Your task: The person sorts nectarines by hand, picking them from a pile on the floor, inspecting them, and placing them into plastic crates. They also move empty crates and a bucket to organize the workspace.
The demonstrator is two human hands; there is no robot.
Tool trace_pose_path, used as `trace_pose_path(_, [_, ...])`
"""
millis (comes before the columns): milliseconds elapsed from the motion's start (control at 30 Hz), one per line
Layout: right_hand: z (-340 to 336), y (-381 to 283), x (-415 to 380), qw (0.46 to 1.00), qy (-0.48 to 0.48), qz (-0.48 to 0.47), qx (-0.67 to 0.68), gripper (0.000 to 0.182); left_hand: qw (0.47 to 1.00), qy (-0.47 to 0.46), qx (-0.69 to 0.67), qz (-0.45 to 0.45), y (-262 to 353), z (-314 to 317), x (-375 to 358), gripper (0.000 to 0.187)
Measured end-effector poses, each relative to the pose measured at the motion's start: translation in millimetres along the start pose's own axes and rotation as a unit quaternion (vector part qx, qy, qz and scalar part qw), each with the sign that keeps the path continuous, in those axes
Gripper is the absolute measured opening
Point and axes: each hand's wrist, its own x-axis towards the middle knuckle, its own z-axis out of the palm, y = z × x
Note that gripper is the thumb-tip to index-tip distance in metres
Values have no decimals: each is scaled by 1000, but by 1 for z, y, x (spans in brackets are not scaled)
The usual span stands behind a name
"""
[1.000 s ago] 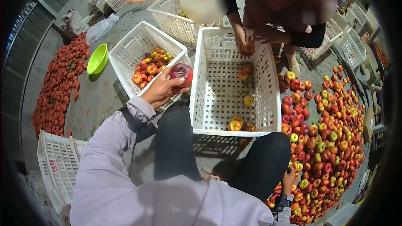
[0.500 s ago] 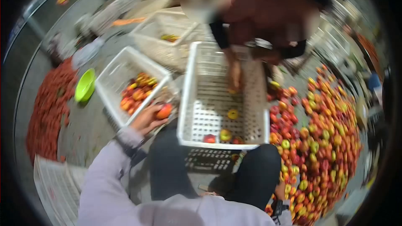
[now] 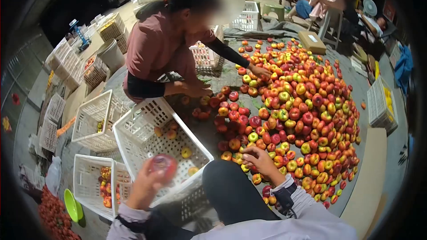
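Observation:
My left hand [image 3: 146, 186] is closed on a red nectarine [image 3: 163, 169], blurred by motion, above the near side of a large white plastic crate [image 3: 202, 151]. A few yellow-red nectarines lie on the crate's perforated floor. At the near left edge of a big nectarine pile [image 3: 307, 111], my right hand [image 3: 262, 163] is open with bent fingers, just over the fruit. Left of the large crate stands a smaller white crate [image 3: 91, 158] with several nectarines inside.
Across the crate a co-worker [image 3: 160, 58] crouches, one hand at the pile. Another white crate [image 3: 91, 120] and a green bowl [image 3: 72, 205] stand left. Cardboard [image 3: 369, 173] lies right of the pile. Seated people and stacked crates are behind.
My view has swung right and up towards the pile. My left hand, with a nectarine, has moved from beside the smaller crate to the large crate. My right hand has come up to the pile.

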Motion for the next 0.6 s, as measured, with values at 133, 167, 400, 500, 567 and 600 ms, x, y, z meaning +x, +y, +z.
trace_pose_path(133, [30, -42, -14, 946, -215, 13, 243, 54, 991, -123, 22, -49, -9, 95, 21, 63])
trace_pose_path(167, [31, -44, -16, 947, -219, 11, 234, 53, 986, -146, 76, -14, -23, 111, 30, 64])
trace_pose_path(400, [-68, 24, 20, 955, 71, 62, 281, 35, 888, -127, 367, 248, -68, 167, 46, 54])
trace_pose_path(500, [-133, 64, 59, 924, 230, 78, 296, 33, 826, -161, 443, 310, -89, 164, 50, 38])
trace_pose_path(567, [-170, 67, 92, 918, 287, 54, 268, 32, 777, -163, 510, 331, -100, 164, 50, 33])
trace_pose_path(600, [-185, 63, 115, 917, 305, 33, 253, 32, 734, -158, 546, 372, -104, 166, 50, 32])
